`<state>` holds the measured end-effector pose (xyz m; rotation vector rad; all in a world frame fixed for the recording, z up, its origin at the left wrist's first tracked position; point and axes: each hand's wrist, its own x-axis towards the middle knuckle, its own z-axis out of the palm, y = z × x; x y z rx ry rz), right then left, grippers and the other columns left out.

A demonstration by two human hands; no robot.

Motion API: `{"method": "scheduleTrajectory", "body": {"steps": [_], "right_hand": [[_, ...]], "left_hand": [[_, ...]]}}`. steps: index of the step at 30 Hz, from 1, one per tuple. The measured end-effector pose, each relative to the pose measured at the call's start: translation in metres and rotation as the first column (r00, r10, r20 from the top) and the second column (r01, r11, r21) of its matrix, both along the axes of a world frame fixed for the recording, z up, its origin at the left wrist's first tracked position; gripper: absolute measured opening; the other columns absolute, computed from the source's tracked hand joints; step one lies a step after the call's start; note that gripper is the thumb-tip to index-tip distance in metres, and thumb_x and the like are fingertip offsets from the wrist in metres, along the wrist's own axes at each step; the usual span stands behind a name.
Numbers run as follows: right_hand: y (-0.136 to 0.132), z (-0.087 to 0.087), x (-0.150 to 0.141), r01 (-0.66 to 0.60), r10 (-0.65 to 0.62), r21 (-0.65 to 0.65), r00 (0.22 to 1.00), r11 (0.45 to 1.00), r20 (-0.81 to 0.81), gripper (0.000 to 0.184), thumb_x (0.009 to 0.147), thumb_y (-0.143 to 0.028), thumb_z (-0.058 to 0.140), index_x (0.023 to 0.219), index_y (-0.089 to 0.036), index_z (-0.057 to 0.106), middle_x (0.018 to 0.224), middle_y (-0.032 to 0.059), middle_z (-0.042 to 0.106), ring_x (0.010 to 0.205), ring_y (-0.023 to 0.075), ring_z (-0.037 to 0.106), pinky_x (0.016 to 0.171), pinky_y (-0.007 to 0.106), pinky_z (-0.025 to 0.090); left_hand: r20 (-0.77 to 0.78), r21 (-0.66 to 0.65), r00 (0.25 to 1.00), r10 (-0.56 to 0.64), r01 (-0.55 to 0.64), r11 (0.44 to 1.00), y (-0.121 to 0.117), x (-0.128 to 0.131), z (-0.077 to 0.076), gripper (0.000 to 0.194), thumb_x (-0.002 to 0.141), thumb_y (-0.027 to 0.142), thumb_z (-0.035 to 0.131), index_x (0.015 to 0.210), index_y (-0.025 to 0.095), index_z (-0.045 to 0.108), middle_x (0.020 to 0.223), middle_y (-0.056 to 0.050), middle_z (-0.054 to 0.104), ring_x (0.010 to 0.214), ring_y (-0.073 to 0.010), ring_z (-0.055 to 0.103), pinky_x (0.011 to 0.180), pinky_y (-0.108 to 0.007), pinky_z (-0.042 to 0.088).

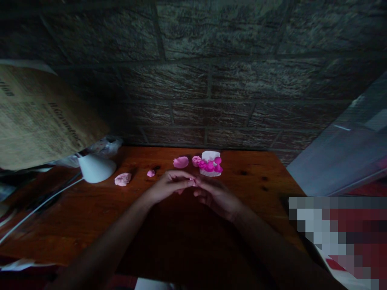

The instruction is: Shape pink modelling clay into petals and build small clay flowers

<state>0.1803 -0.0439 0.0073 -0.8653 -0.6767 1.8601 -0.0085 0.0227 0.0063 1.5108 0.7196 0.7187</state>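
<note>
Head view: our left hand (165, 188) and right hand (220, 196) meet above the wooden worktop (256, 193), fingers of both pinching a small pink piece (192, 182) between them. Just beyond our hands: flat pink piece (180, 162), ruffled pink piece (196, 161), then magenta pieces (211, 165) over a white sheet (211, 154). Left of our hands: small pink lump (151, 173), then larger pink lump (122, 179) near a white cone-shaped base (95, 168) with a white cable (45, 204). Newsprint-patterned sheet (45, 117) upper left; block wall (187, 80) behind.
</note>
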Motion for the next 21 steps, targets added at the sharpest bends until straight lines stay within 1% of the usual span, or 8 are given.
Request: {"method": "scheduleTrajectory", "body": {"steps": [2,4,9,12,14,16,18,21], "right_hand": [[0.000,-0.001,-0.001,0.024,-0.023,-0.029,1.000,0.999,0.007,0.044,0.063,-0.043,0.096,0.097,-0.022,0.077,0.094,0.0006,0.079,0.068,0.0076,0.068,0.060,0.018,0.045],[0.000,-0.003,-0.002,0.026,-0.025,-0.035,1.000,0.999,0.016,0.044,0.064,-0.044,0.095,0.098,-0.022,0.077,0.097,0.0024,0.080,0.068,0.0078,0.067,0.061,0.019,0.046],[0.000,-0.002,-0.003,-0.014,0.014,0.008,0.998,1.000,0.058,0.040,0.060,-0.035,0.098,0.092,-0.019,0.080,0.086,-0.0001,0.075,0.069,0.0067,0.063,0.063,0.018,0.044],[-0.001,-0.002,-0.003,-0.055,0.051,0.056,0.995,0.997,0.087,0.034,0.065,-0.037,0.095,0.090,-0.018,0.082,0.084,0.0003,0.073,0.069,0.0049,0.058,0.063,0.016,0.042],[-0.001,-0.003,-0.003,-0.066,0.057,0.085,0.994,0.994,0.098,0.032,0.068,-0.039,0.093,0.091,-0.018,0.082,0.085,0.0014,0.074,0.069,0.0053,0.057,0.063,0.016,0.041],[-0.001,-0.004,-0.003,-0.038,0.027,0.107,0.995,0.994,0.097,0.033,0.069,-0.040,0.093,0.094,-0.019,0.083,0.085,0.0017,0.074,0.070,0.0060,0.056,0.062,0.017,0.040],[-0.001,-0.005,-0.003,0.012,-0.023,0.114,0.995,0.993,0.093,0.035,0.069,-0.040,0.093,0.095,-0.020,0.083,0.085,0.0017,0.074,0.069,0.0064,0.056,0.062,0.017,0.040],[-0.001,-0.005,-0.005,0.043,-0.054,0.103,0.993,0.994,0.105,0.039,0.067,-0.043,0.093,0.095,-0.019,0.082,0.083,0.0022,0.074,0.067,0.0069,0.058,0.060,0.018,0.041]], "left_hand": [[0.006,0.001,1.000,0.028,-0.028,1.000,0.007,-0.002,0.001,0.037,0.073,0.042,0.087,0.095,0.013,0.079,0.077,-0.004,0.073,0.055,-0.0080,0.055,0.052,-0.020,0.039],[0.036,0.009,0.998,0.053,-0.054,0.999,0.009,-0.005,0.000,0.036,0.074,0.042,0.087,0.094,0.013,0.079,0.074,-0.003,0.073,0.054,-0.0078,0.054,0.051,-0.019,0.038],[0.029,0.020,1.000,-0.011,0.011,1.000,-0.001,-0.010,-0.005,0.029,0.078,0.040,0.085,0.086,0.013,0.077,0.073,-0.002,0.072,0.053,-0.0071,0.055,0.051,-0.019,0.041],[0.072,0.020,0.997,-0.023,0.022,1.000,-0.004,-0.009,-0.006,0.028,0.077,0.039,0.086,0.084,0.013,0.077,0.073,-0.001,0.071,0.053,-0.0071,0.056,0.052,-0.019,0.043],[0.072,0.017,0.997,-0.023,0.022,1.000,-0.005,-0.007,-0.006,0.026,0.079,0.037,0.085,0.090,0.014,0.078,0.075,-0.001,0.073,0.055,-0.0078,0.058,0.053,-0.019,0.045],[0.064,0.027,0.998,-0.006,0.004,1.000,-0.004,-0.005,-0.007,0.028,0.080,0.034,0.084,0.102,0.016,0.079,0.076,-0.001,0.073,0.057,-0.0082,0.059,0.055,-0.019,0.046],[0.063,0.043,0.998,0.018,-0.021,0.999,-0.004,-0.002,-0.007,0.031,0.081,0.033,0.083,0.107,0.017,0.079,0.077,-0.001,0.074,0.057,-0.0080,0.058,0.056,-0.020,0.046],[0.055,0.063,0.998,0.039,-0.043,0.997,-0.005,0.001,-0.008,0.028,0.082,0.035,0.081,0.103,0.016,0.080,0.077,-0.002,0.073,0.055,-0.0077,0.055,0.053,-0.020,0.045]]}}
